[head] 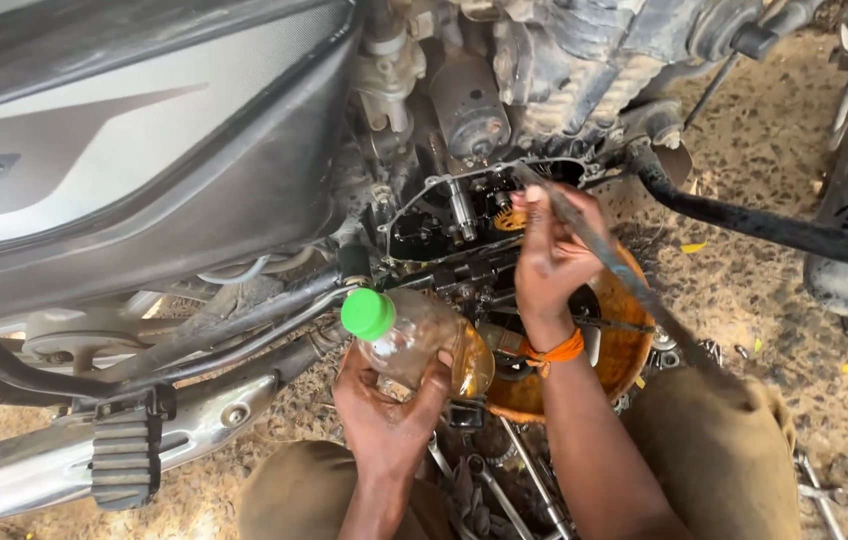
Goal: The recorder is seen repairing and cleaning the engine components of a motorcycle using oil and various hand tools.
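My left hand grips a clear plastic bottle with a green cap; it lies tilted and holds a little amber liquid. My right hand, an orange thread on its wrist, holds a long dark brush-like tool whose tip reaches into the open engine casing of a motorcycle. Gears and shafts show inside the casing. Under my right hand sits an orange basin with small parts in it.
The motorcycle's grey side panel fills the upper left. A footrest and exhaust pipe run at the lower left. A black kick lever crosses at the right. Several spanners lie on the gravel between my knees.
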